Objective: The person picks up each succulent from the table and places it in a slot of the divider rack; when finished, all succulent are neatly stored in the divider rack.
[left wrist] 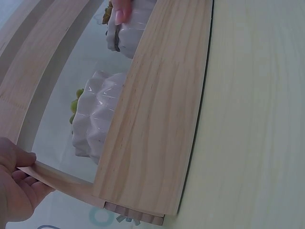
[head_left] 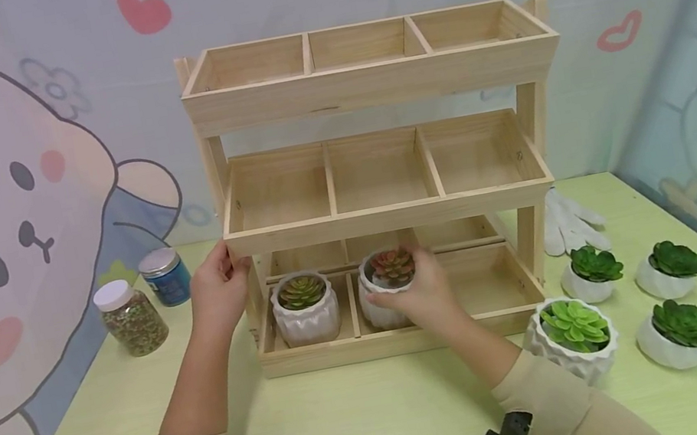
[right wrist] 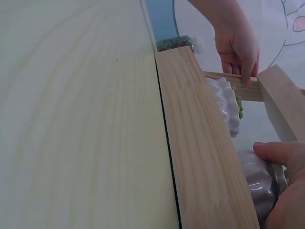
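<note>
A three-tier wooden rack [head_left: 391,220] stands in front of me, each tier split into compartments. My left hand [head_left: 218,291] grips its left post [left wrist: 62,179] just under the middle tier. In the bottom tier's middle compartment sits a white ribbed pot [head_left: 375,311] with a reddish succulent [head_left: 392,264]. My right hand [head_left: 431,298] holds that pot from its right side, thumb across the front; part of the pot is hidden behind the hand. Another white pot [head_left: 308,322] with a yellow-green succulent fills the compartment to its left.
On the right of the table stand a larger pot with a bright green succulent [head_left: 575,327], several small potted succulents [head_left: 680,334] and white gloves [head_left: 569,221]. A jar of granules [head_left: 131,318] and a blue tin [head_left: 166,278] are at the left.
</note>
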Demonstrator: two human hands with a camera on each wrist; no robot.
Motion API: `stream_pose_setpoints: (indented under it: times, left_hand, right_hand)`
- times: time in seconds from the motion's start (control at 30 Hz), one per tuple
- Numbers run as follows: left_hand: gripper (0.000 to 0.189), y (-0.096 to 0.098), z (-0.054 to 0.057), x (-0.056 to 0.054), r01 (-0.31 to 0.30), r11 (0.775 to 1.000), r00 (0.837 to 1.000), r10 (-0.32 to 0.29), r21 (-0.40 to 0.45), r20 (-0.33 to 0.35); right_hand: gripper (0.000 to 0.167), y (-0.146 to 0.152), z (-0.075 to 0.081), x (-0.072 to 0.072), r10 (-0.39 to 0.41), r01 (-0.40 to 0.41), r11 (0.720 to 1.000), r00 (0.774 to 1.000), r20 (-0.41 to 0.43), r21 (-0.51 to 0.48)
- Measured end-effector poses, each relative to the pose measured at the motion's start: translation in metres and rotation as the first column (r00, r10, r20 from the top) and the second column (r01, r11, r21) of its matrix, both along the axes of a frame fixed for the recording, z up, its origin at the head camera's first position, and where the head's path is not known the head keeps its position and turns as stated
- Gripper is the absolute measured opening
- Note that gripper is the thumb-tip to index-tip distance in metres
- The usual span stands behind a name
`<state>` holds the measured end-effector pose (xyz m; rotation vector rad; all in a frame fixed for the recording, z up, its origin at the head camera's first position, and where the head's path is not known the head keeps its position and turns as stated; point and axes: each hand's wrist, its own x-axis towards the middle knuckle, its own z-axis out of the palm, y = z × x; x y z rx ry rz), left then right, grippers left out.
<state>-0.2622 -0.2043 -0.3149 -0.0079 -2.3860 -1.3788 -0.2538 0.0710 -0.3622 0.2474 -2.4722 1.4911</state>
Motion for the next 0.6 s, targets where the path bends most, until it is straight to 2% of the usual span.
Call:
stream_pose_setpoints:
  times: [0.13,0.33,0.5,0.6]
  left_hand:
    - [0.04,0.0003,0.0,0.0002,0.003,1.0,1.0,-0.003,0.002,-0.004]
    - [0.04,-0.0006,0.0003,0.0008,0.0,1.0,1.0,0.0,-0.008,-0.001]
    - [0.039,-0.0006,-0.0002,0.0008,0.003,1.0,1.0,-0.003,-0.015,-0.002]
    - [0.038,-0.0005,-0.0007,0.0002,0.002,1.0,1.0,-0.002,-0.013,-0.002]
  right_hand:
    - [0.089,0.0008,-0.0038,-0.0016,0.006,-0.006,1.0,1.0,-0.003,-0.011]
    - [0.087,0.0002,-0.0068,-0.0033,0.024,-0.022,0.999,0.999,0.039,-0.047]
    - [0.09,0.0,-0.0087,-0.0037,0.005,-0.004,1.0,0.999,0.047,-0.021]
    - [0.091,-0.0002,-0.0094,-0.004,0.0,0.0,1.0,1.0,0.024,0.002]
